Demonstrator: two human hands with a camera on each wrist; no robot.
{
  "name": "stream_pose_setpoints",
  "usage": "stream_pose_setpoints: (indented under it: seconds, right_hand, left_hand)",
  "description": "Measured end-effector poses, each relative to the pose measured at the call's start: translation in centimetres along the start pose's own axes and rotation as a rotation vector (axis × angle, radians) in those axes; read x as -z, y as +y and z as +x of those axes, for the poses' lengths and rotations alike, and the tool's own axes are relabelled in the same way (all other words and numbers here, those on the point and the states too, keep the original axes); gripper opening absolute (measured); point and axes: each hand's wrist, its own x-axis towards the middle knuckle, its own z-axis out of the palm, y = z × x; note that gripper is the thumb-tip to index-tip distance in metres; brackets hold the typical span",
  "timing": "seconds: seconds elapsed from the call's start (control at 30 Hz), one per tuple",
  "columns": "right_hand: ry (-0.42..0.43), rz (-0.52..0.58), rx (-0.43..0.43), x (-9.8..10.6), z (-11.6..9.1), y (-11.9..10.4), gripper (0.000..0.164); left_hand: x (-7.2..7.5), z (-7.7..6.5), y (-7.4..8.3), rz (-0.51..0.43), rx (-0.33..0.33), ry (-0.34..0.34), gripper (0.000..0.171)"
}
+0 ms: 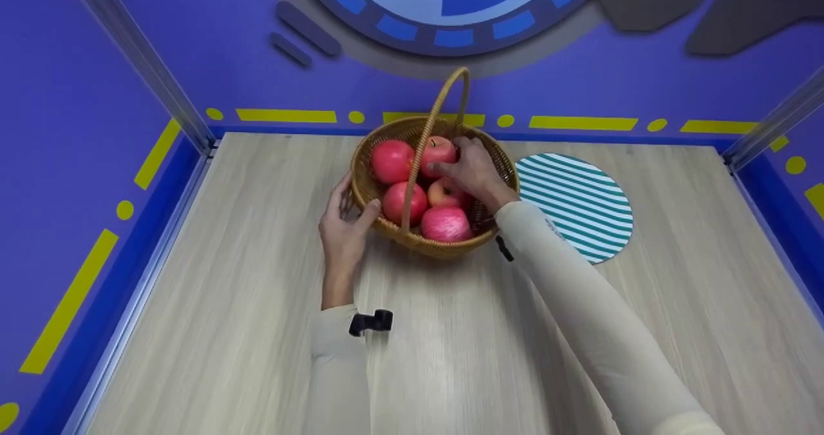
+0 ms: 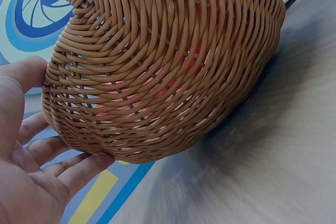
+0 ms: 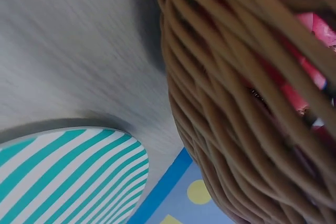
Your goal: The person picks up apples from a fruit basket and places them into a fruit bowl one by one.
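Note:
A brown wicker basket with a tall arched handle stands on the table with several red apples inside. My left hand holds its left side, thumb at the rim and fingers against the outer weave. The left wrist view shows that hand on the wicker, with red showing through the gaps. Reaching over the right rim, my right hand grips the apple at the back. Closer to the front lie a streaked pink apple and a red apple. In the right wrist view, the basket wall hides the right hand.
A round mat with green and white stripes lies on the wooden table, right of the basket. Behind the basket rises a blue panel with yellow marks. Side panels and metal posts bound the table left and right.

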Motion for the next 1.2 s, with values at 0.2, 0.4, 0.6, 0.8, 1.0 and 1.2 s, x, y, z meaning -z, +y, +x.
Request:
stream_pose_setpoints:
  seconds: [0.2,0.4,0.6,0.8,1.0,1.2]
  right_hand:
    - [-0.012,0.027,-0.006,-0.08,-0.01,-0.01,0.072]
    - [-0.002,0.035,-0.016,-0.18,-0.04,-0.09,0.061]
    - [-0.015,-0.004,0.002,-0.26,-0.02,0.03,0.073]
    - [-0.035,-0.06,0.006,-0.32,-0.13,0.02,0.087]
    - [-0.024,-0.054,0.002,-0.51,-0.15,0.2,0.083]
    - [-0.004,-0.036,0.027,-0.81,-0.31,0.39,0.07]
  left_hand:
    - [-0.01,0.02,-0.02,-0.013,-0.002,0.001,0.068]
    - [-0.02,0.02,-0.17,-0.019,-0.013,0.003,0.067]
    - [-0.15,0.11,-0.06,0.004,-0.015,0.006,0.067]
    - [-0.16,0.16,0.02,-0.009,-0.008,0.009,0.066]
    - [-0.22,-0.02,0.19,-0.014,0.007,0.007,0.066]
    - [-0.21,0.0,0.11,-0.014,-0.008,0.003,0.065]
